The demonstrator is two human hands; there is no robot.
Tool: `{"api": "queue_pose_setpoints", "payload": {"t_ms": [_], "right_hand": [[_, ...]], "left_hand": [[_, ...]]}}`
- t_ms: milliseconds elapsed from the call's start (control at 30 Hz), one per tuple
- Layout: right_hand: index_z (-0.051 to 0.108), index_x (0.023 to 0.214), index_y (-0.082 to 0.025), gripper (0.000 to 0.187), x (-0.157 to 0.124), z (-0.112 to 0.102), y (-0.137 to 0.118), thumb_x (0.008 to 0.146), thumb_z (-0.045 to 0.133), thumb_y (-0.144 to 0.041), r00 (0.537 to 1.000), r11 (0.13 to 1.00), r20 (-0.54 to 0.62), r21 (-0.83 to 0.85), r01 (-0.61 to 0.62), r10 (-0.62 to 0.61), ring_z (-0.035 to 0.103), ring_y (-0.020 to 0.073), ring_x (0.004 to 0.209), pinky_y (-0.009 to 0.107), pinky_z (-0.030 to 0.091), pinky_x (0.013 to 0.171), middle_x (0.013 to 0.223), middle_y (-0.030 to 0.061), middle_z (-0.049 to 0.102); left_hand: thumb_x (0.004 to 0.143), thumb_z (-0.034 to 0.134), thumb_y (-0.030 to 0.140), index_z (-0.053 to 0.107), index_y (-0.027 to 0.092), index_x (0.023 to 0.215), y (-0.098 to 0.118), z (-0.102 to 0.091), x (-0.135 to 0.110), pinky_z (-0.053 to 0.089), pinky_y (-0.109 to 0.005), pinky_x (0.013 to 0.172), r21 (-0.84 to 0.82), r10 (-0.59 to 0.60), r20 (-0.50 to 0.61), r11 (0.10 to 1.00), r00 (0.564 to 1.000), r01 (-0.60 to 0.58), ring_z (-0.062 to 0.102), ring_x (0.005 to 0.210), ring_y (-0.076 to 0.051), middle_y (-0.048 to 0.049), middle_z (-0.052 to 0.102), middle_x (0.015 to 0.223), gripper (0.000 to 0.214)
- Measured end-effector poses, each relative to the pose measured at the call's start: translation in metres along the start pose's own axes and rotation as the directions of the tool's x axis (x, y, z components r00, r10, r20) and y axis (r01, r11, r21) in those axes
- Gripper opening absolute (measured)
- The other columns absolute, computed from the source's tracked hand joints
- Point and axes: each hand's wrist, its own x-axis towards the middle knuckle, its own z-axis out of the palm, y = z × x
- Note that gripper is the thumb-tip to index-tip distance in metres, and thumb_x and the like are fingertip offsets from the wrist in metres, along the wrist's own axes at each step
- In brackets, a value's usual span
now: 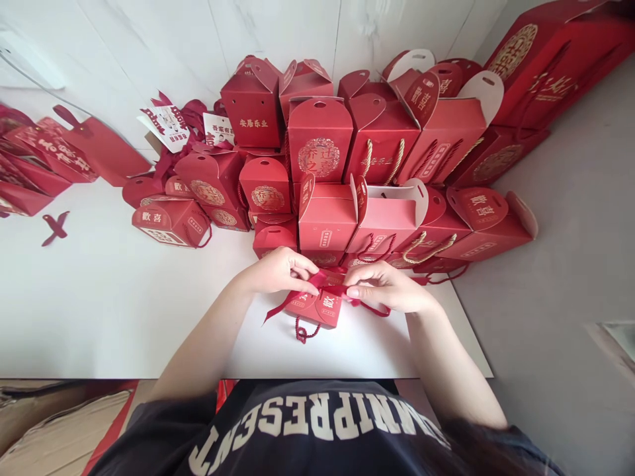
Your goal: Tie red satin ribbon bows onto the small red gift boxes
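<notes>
A small red gift box (317,308) with gold print stands on the white table (99,311) just in front of me. A dark red ribbon (331,280) runs across its top, with one tail trailing down to the left and a cord loop hanging at the front. My left hand (280,270) is closed, pinching the ribbon at the box's top left. My right hand (384,285) is closed too, pinching the ribbon at the top right. Both hands nearly meet above the box.
Several assembled red gift boxes (325,215) with rope handles are stacked behind, up to the wall. Flat unfolded boxes (44,158) and ribbon scraps (54,228) lie at the left. A large red box (555,59) sits far right. Cardboard (54,430) lies below the table's near edge.
</notes>
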Motion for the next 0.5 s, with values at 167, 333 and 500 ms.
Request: {"api": "queue_pose_setpoints", "payload": {"t_ms": [167, 333, 500], "right_hand": [[0.074, 0.105, -0.022, 0.027, 0.011, 0.014, 0.006, 0.094, 0.058, -0.041, 0.982, 0.979, -0.058, -0.116, 0.170, -0.178, 0.065, 0.0192, 0.091, 0.032, 0.051, 0.083, 0.101, 0.0067, 0.071], [0.070, 0.115, -0.025, 0.025, 0.020, 0.027, 0.012, 0.099, 0.052, -0.030, 0.948, 0.884, -0.109, -0.405, 0.233, -0.300, 0.066, 0.0201, 0.097, 0.035, 0.045, 0.091, 0.108, 0.0057, 0.073], [0.064, 0.118, -0.025, 0.023, 0.020, 0.036, 0.009, 0.101, 0.050, -0.027, 0.942, 0.794, -0.100, -0.571, 0.209, -0.321, 0.066, 0.0220, 0.101, 0.038, 0.037, 0.091, 0.116, 0.0058, 0.072]], "left_hand": [[0.068, 0.081, 0.044, 0.078, 0.013, 0.094, 0.004, -0.002, 0.002, 0.039, -0.022, 0.054, 0.004, 0.045, 0.058, 0.999, 0.997, -0.045, 0.056, 0.059, -0.012, -0.0040, 0.071, 0.071, 0.041], [0.070, 0.081, 0.042, 0.078, 0.016, 0.092, 0.003, 0.001, 0.001, 0.039, -0.022, 0.056, 0.030, 0.072, 0.048, 0.997, 0.996, -0.074, 0.058, 0.060, -0.012, -0.0020, 0.071, 0.072, 0.035], [0.069, 0.080, 0.048, 0.077, 0.015, 0.077, 0.000, 0.004, -0.001, 0.032, -0.022, 0.052, 0.145, 0.097, -0.015, 0.985, 0.995, -0.094, 0.051, 0.059, -0.011, 0.0005, 0.063, 0.061, 0.034]]}}
